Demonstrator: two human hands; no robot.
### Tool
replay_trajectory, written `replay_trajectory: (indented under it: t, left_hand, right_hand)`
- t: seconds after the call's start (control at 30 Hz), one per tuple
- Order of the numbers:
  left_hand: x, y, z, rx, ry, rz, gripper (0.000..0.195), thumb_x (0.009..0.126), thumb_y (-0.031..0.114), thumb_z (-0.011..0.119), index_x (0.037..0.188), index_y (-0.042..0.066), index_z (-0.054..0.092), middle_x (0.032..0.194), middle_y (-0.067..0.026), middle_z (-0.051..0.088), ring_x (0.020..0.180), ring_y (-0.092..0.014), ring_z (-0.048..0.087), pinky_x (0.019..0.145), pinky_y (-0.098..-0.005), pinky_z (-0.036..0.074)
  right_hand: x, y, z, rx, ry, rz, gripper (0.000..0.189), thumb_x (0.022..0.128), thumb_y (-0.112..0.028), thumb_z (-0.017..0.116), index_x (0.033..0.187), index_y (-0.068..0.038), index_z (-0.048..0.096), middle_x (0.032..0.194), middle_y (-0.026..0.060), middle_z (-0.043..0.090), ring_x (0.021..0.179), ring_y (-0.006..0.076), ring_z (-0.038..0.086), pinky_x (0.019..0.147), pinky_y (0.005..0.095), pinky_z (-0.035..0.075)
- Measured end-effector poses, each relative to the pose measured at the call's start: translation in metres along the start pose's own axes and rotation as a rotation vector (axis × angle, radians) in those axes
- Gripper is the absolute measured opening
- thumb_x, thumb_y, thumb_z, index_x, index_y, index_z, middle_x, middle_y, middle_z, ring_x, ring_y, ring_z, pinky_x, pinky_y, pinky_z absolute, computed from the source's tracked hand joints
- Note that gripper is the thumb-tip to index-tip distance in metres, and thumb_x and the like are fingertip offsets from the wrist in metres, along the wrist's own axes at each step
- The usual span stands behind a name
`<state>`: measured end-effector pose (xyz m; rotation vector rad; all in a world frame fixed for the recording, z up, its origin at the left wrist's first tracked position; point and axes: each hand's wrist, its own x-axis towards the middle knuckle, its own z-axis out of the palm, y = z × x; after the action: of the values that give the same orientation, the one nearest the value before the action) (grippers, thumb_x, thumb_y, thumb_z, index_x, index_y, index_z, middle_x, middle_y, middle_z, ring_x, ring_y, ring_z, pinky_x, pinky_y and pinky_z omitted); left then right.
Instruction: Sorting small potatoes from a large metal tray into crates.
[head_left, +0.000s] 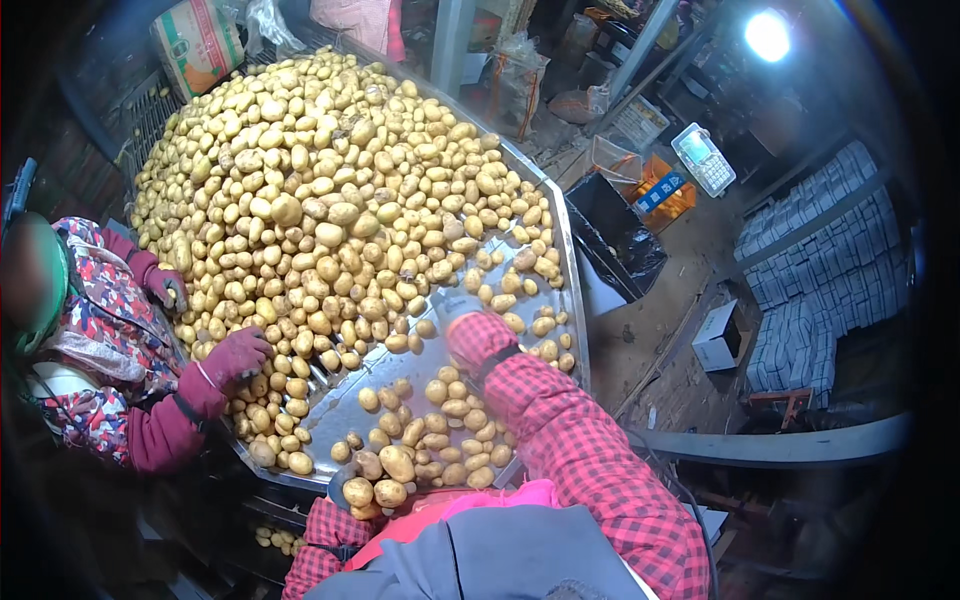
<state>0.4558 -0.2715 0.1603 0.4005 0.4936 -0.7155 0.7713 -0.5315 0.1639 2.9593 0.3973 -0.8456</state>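
My right hand (456, 306), in a grey glove and blurred, reaches over the metal sorting tray (349, 420) at the lower edge of a large potato heap (315, 195). Potatoes lie close around its fingers; whether it grips one cannot be made out. At the tray's front edge, near my body, my left hand (341, 486) wears a dark blue-grey glove. Several larger potatoes (375, 480) crowd against it and hide most of its fingers. Between my two arms, a smaller group of loose potatoes (450, 427) rests on the bare metal.
At the left, a co-worker's maroon-gloved hand (236, 356) touches the heap. The tray's raised rim (566, 247) runs along the right. Beyond it stand a black-lined box (615, 232), a digital scale display (703, 159), a white carton (716, 337) and stacked flat bundles (825, 232).
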Motion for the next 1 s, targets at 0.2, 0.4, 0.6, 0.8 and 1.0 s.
replay_trajectory:
  t: [0.2,0.4,0.6,0.8,1.0]
  left_hand:
    - [-0.007,0.003,-0.001,-0.005,-0.020,0.017,0.062,0.092,0.011,0.067,0.151,0.015,0.045,0.141,-0.0055,0.055,0.116,-0.022,0.056,0.106,-0.0416,0.043]
    - [-0.012,0.006,0.000,-0.025,-0.081,0.010,0.063,0.092,0.010,0.069,0.150,0.016,0.046,0.140,-0.0044,0.056,0.115,-0.022,0.056,0.106,-0.0413,0.043]
    - [-0.024,0.006,0.017,-0.159,-0.244,-0.078,0.064,0.091,0.008,0.070,0.150,0.017,0.047,0.140,-0.0033,0.057,0.113,-0.021,0.057,0.106,-0.0411,0.043]
    - [-0.065,-0.015,0.030,-0.523,-0.576,-0.355,0.065,0.090,0.007,0.072,0.149,0.019,0.048,0.139,-0.0023,0.057,0.112,-0.020,0.057,0.105,-0.0409,0.043]
    - [-0.106,-0.027,0.019,-0.516,-0.667,-0.397,0.045,0.091,0.005,0.070,0.133,0.015,0.057,0.123,-0.0033,0.058,0.098,-0.019,0.055,0.088,-0.0385,0.045]
  right_hand:
    - [-0.039,0.038,0.048,0.260,0.095,-0.031,0.051,0.090,-0.024,0.068,0.139,-0.016,0.057,0.131,0.0162,0.065,0.120,0.0353,0.064,0.098,0.0457,0.053]
    - [-0.122,0.050,0.073,0.585,0.369,-0.149,0.047,0.086,-0.025,0.074,0.131,-0.016,0.062,0.128,0.0179,0.064,0.112,0.0399,0.064,0.097,0.0459,0.053]
    - [-0.174,0.018,0.127,0.411,0.165,-0.105,0.047,0.090,-0.032,0.069,0.135,-0.020,0.060,0.121,0.0181,0.068,0.112,0.0384,0.067,0.095,0.0471,0.054]
    - [-0.123,0.028,0.124,0.595,0.261,0.269,0.054,0.090,-0.037,0.072,0.138,-0.017,0.058,0.129,0.0151,0.068,0.113,0.0336,0.068,0.090,0.0434,0.057]
    - [-0.164,0.012,0.169,1.945,0.445,-0.219,0.042,0.093,-0.031,0.074,0.128,-0.010,0.063,0.115,0.0116,0.069,0.097,0.0278,0.067,0.076,0.0434,0.059]
